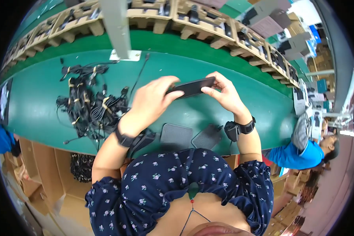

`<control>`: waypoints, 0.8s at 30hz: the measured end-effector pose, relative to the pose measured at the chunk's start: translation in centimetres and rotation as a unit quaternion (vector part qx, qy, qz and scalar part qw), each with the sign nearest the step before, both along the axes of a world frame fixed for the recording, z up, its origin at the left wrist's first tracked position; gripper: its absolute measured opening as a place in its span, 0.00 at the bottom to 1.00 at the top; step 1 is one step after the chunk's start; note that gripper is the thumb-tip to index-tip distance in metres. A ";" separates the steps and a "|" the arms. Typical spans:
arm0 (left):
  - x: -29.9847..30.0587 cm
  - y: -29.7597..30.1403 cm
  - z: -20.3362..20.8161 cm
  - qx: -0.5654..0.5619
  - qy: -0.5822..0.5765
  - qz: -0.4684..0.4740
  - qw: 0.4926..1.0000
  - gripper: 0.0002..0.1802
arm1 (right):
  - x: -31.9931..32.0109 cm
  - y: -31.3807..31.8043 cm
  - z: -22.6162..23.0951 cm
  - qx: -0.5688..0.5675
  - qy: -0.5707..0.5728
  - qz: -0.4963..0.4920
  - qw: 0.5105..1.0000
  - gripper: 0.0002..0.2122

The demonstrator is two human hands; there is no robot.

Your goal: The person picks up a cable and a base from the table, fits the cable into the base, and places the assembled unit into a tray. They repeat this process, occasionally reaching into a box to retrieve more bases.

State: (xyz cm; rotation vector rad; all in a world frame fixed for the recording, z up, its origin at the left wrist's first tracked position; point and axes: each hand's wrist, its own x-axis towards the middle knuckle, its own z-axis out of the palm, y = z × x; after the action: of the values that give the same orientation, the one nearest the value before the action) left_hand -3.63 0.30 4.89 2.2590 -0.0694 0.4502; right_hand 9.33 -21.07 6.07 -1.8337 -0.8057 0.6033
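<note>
A thin black rectangular slab (193, 87) is held above the green table, tilted up toward its right end. My left hand (154, 97) grips its left end, thumb on the near side and fingers behind. At the right end, my right hand (223, 92) pinches it between thumb and fingers. What kind of device it is does not show. Below it on the table lie a dark grey ribbed pad (176, 136) and a second ribbed dark piece (207, 137). Black straps circle both wrists, each with a dark box-like unit.
Several bundled black cables (82, 100) lie to the left on the green table (31, 106). Cardboard trays (208, 24) with black parts line the raised far ledge. A grey post (117, 29) stands at the far side. Another person (299, 155) in blue is at the right.
</note>
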 end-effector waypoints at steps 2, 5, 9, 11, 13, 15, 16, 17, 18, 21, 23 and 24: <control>-1.4 1.3 3.4 0.156 -0.012 0.054 0.986 0.26 | 1.8 -1.0 0.3 0.111 0.046 -0.068 0.990 0.10; -3.4 3.7 4.7 0.234 0.024 0.121 0.964 0.30 | 5.7 -3.4 2.0 0.163 -0.036 -0.222 0.961 0.12; -6.1 7.4 3.4 0.333 0.083 0.175 0.923 0.30 | 13.5 -8.4 3.1 0.227 -0.209 -0.363 0.879 0.14; -7.9 8.9 2.4 0.364 0.091 0.182 0.909 0.28 | 17.3 -10.5 3.5 0.221 -0.271 -0.407 0.844 0.14; -8.7 9.4 1.6 0.353 0.189 0.175 0.899 0.20 | 21.4 -14.0 3.8 0.116 -0.403 -0.443 0.792 0.12; -8.7 9.3 2.2 0.326 0.188 0.169 0.911 0.17 | 23.7 -14.6 3.6 0.072 -0.467 -0.430 0.769 0.11; -8.4 9.3 2.5 0.293 0.186 0.165 0.923 0.14 | 24.3 -15.2 3.8 0.032 -0.456 -0.434 0.776 0.11; -8.3 9.2 3.3 0.263 0.190 0.183 0.928 0.14 | 24.9 -15.4 4.0 0.031 -0.458 -0.418 0.784 0.10; -7.8 9.1 3.9 0.269 0.131 0.195 0.934 0.14 | 25.5 -15.7 4.4 0.030 -0.458 -0.421 0.783 0.10; -5.4 8.4 5.0 0.173 0.062 0.293 0.938 0.15 | 27.4 -16.9 5.5 -0.036 -0.468 -0.382 0.796 0.12; -3.5 7.1 5.3 0.097 0.055 0.289 0.951 0.15 | 28.6 -17.3 5.4 -0.049 -0.448 -0.359 0.818 0.12; -2.8 6.6 5.4 0.021 0.047 0.289 0.956 0.14 | 29.2 -16.9 5.3 -0.058 -0.428 -0.329 0.840 0.12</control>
State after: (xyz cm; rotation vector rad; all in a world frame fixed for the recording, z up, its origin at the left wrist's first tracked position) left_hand -6.45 6.94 10.27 2.3167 0.6525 0.6457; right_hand 38.53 -37.93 11.32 -2.3248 -0.6074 -0.6860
